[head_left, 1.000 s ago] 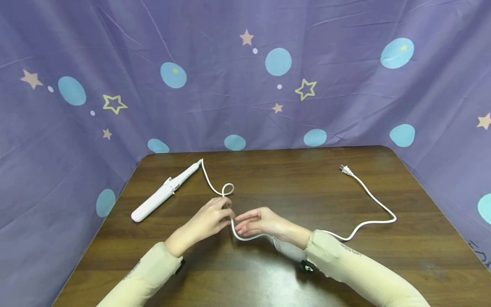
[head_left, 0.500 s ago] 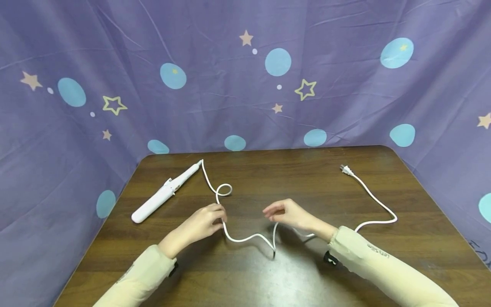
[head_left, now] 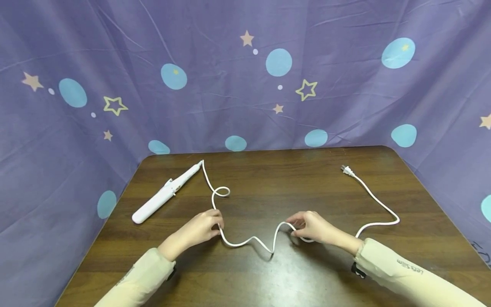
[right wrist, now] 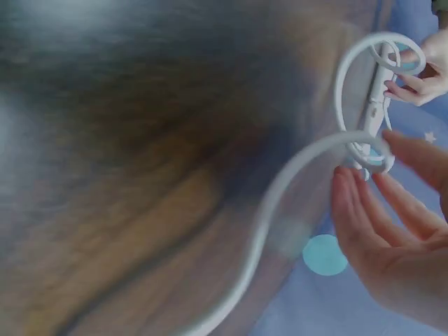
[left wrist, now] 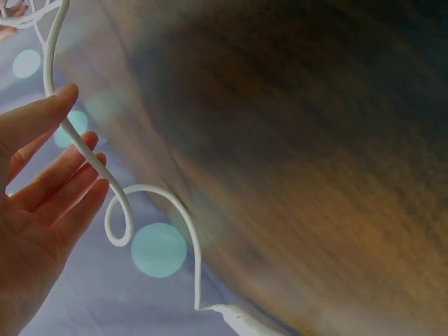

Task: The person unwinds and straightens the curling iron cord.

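Note:
A white curling iron point(head_left: 166, 194) lies slanted at the left of the table, its cord end toward the back. Its white power cord point(head_left: 241, 244) makes a small loop near the iron, then winds between both hands. My left hand point(head_left: 202, 226) holds the cord just past that loop; in the left wrist view, the cord point(left wrist: 87, 150) runs between thumb and fingertips. Farther along, my right hand point(head_left: 312, 226) pinches the cord, which humps up beside its fingertips. In the right wrist view, the cord point(right wrist: 262, 217) curves away below the fingers. The right forearm hides part of it.
The cord ends in a two-prong plug point(head_left: 348, 171) at the back right of the brown wooden table point(head_left: 268, 179). A purple curtain point(head_left: 215, 94) with stars and dots hangs right behind the table and along both sides.
My right hand has moved right along the cord, away from the left hand, and now pinches it. The left hand has shifted slightly left, and the cord between them has spread out.

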{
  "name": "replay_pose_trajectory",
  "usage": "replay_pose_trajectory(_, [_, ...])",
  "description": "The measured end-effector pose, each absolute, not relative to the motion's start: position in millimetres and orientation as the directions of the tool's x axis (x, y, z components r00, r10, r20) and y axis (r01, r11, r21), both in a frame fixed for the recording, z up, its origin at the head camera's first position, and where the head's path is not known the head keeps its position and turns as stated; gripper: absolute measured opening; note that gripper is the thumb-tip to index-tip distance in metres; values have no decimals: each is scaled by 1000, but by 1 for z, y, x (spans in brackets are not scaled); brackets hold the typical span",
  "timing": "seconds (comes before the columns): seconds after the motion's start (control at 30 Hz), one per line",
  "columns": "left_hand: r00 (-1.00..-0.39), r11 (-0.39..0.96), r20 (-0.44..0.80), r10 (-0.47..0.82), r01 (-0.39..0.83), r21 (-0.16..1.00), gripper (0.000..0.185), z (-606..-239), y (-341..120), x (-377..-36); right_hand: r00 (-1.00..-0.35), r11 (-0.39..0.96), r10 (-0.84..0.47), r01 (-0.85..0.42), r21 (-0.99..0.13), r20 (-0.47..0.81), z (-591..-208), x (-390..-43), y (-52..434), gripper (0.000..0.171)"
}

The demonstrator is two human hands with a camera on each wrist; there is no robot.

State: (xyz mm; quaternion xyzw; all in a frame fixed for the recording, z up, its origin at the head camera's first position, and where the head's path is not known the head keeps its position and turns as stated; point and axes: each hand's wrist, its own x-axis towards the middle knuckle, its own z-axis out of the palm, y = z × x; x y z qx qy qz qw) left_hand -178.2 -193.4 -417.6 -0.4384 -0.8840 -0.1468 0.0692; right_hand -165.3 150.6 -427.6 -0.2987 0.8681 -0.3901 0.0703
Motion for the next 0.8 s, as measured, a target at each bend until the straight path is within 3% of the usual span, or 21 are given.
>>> replay_pose_trajectory(0.3, [-616,587,167,770,787,190,13,-428,-190,-185,-832,561,-532,-486,-670,158,-434,-180,166,24])
replay_pose_trajectory(0.53, [-596,568,186,782,802,183,12,-433,-184,-193,-865,563,-475,-439,-700,160,-439,-200,179,24])
replay_pose_trajectory(0.8, [-602,589,238,762,797,131,12,-429,-179,-194,-848,531,-509,-445,-721,149,-434,-201,179,22])
